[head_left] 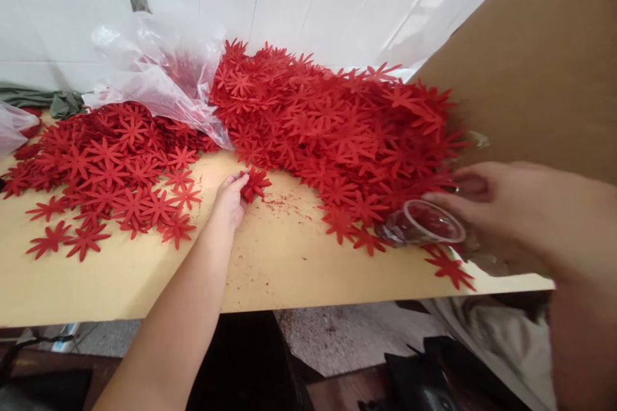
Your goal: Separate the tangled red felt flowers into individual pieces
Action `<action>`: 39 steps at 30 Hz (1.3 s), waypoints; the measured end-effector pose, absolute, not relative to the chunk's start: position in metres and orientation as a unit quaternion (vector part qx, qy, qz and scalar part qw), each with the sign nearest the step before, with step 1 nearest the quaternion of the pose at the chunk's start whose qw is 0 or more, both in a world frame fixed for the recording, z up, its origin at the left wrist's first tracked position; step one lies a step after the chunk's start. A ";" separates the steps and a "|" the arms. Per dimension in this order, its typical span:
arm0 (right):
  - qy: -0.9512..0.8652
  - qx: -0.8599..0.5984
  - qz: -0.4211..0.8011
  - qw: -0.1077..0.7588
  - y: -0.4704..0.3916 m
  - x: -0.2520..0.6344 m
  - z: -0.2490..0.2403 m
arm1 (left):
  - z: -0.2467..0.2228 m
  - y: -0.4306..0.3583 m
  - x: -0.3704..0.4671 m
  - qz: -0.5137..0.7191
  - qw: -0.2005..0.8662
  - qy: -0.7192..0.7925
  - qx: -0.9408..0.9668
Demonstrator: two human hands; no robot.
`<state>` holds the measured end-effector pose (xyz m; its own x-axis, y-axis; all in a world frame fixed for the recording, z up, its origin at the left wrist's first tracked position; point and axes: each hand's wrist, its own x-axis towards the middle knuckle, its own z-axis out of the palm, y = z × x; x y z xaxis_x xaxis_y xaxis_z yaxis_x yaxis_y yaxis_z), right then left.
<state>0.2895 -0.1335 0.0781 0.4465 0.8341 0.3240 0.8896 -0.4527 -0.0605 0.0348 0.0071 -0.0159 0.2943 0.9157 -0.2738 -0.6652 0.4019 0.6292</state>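
My left hand point(233, 198) pinches a small red petalled piece point(255, 185) just over the table's middle. On the right, my right hand point(475, 189) has bent fingers beside a clear plastic cup point(434, 221), which lies on its side; what those fingers hold, if anything, is blurred. A tall heap of red flower-shaped pieces point(332, 122) rises between the hands, toward the wall. Another, lower heap of red flower shapes point(108, 170) spreads to the left of my left hand. One single red flower point(449, 267) lies near the front edge, below the cup.
A crumpled clear plastic bag point(159, 80) rests between the heaps. Brown board point(535, 77) stands at the right, and white tiled wall point(299, 0) is behind. Dark green cloth point(65, 104) lies at the far left. Red crumbs dot the yellowish table point(289, 276).
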 end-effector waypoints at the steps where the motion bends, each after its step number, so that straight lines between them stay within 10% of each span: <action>1: -0.532 -0.830 -0.114 0.122 -0.129 0.272 0.086 | -0.017 0.008 0.036 0.510 0.778 0.305 0.203; 4: -0.595 -0.749 -0.014 0.290 -0.097 0.206 0.087 | -0.016 0.006 0.035 0.514 0.776 0.299 0.212; 11: -0.584 -0.639 0.329 0.379 -0.007 0.121 0.009 | -0.007 0.000 0.021 0.521 0.776 0.291 0.204; 39: -0.520 -0.586 0.235 0.576 -0.001 0.143 -0.022 | -0.009 0.015 0.033 0.447 0.749 0.325 0.365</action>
